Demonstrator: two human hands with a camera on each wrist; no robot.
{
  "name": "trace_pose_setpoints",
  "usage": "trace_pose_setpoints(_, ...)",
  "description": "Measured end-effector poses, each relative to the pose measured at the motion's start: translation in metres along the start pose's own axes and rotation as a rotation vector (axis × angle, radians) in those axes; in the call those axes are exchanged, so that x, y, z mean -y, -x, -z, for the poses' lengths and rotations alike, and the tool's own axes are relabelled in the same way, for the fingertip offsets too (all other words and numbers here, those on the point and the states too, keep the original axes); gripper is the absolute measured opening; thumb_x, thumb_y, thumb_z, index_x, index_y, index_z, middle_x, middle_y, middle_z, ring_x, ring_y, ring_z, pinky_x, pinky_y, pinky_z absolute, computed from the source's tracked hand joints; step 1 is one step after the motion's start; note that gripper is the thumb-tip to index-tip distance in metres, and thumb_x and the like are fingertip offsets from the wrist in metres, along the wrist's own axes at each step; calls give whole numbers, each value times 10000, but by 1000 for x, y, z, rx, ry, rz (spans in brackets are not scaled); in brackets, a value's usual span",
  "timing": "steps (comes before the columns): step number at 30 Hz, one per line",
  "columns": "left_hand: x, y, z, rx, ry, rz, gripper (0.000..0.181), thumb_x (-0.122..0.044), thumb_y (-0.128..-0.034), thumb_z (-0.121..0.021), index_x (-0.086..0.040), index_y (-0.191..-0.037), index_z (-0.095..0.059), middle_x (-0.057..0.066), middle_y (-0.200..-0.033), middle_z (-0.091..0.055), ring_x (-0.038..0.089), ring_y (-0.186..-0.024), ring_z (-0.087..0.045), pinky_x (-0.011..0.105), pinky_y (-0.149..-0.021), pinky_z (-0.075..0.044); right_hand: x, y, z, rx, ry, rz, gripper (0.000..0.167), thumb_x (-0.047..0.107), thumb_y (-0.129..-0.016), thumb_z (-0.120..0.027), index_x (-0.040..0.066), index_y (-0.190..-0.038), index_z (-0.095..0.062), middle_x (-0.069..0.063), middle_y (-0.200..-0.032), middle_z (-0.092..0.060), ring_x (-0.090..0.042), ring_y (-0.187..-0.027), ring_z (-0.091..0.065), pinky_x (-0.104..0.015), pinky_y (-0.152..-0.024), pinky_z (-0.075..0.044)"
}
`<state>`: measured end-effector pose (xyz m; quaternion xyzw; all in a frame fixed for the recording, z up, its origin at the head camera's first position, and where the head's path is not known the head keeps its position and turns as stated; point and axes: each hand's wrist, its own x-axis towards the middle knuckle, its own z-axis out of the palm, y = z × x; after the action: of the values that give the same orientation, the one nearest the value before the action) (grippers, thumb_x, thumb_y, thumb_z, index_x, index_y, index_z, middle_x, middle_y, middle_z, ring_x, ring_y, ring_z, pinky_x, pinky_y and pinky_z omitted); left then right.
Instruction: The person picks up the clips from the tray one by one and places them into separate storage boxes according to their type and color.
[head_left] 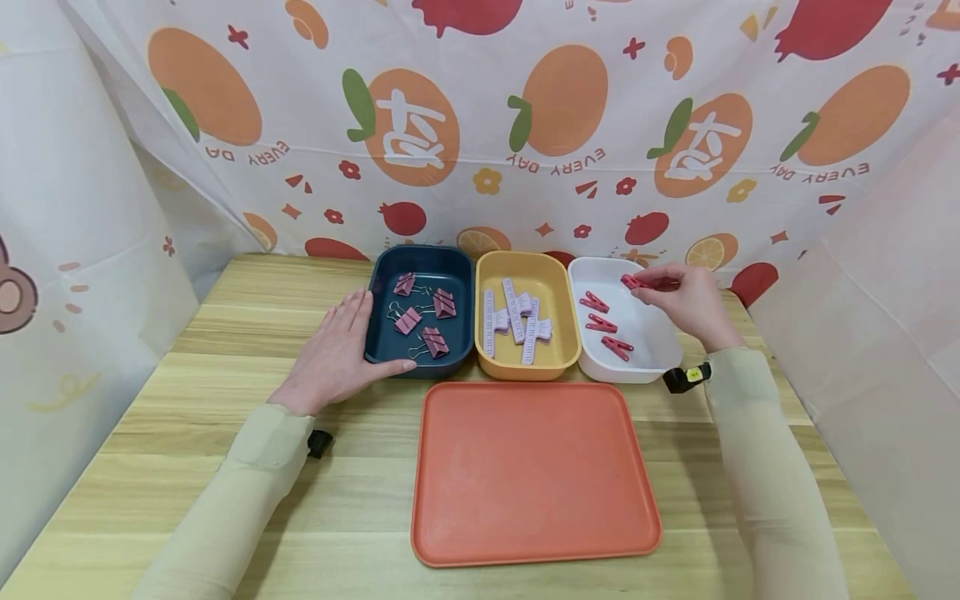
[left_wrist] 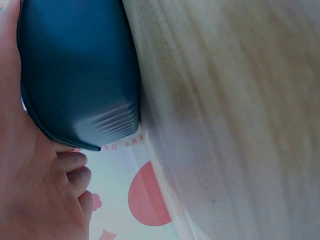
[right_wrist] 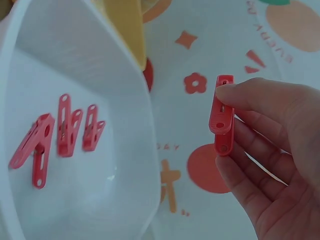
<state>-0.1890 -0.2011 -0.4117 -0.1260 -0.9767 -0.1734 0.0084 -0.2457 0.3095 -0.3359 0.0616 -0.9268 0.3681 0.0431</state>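
Between thumb and fingers my right hand pinches a red clothespin, held above the far right part of a white bin. Inside that bin lie three more red clothespins. My left hand rests against the left side of a dark blue bin, its fingers along the outer wall and its thumb at the near rim. Several pink binder clips lie in the blue bin. A yellow bin stands in the middle with lilac ruler-shaped clips.
An orange-red tray lies in front of the bins on the wooden table. Behind the bins hangs a white fruit-print cloth, and more cloth closes off both sides.
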Motion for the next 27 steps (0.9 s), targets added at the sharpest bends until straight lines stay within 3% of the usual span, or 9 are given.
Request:
trace_pose_setpoints(10,0,0,0,7,4,2,1336,-878,-767,-560,7,-1617,-31,249,-1668,-66,420,-1525,-64,562,-1216,-33,-14,-19,-10,63,10,-71,273,223,-935,-778,88,-1172,-761,-113,-1117,-714,-282,-944,-643,-256,-748,-565)
trace_pose_setpoints(17,-1,1,0,6,6,2,1333,-875,-767,-564,6,-1618,-37,248,-1668,-67,420,-1525,-63,565,-1216,-35,-22,-27,-18,105,-6,-134,278,194,-938,-771,72,-1187,-750,-138,-1121,-716,-315,-968,-651,-425,-870,-578)
trace_pose_setpoints(27,-1,0,0,10,-4,7,1340,-883,-763,-555,6,-1617,-30,256,-1664,-78,427,-1522,-70,569,-1215,-44,-32,-33,-26,125,-12,-199,293,202,-934,-776,75,-1197,-748,-123,-1145,-710,-293,-968,-653,-352,-888,-553)
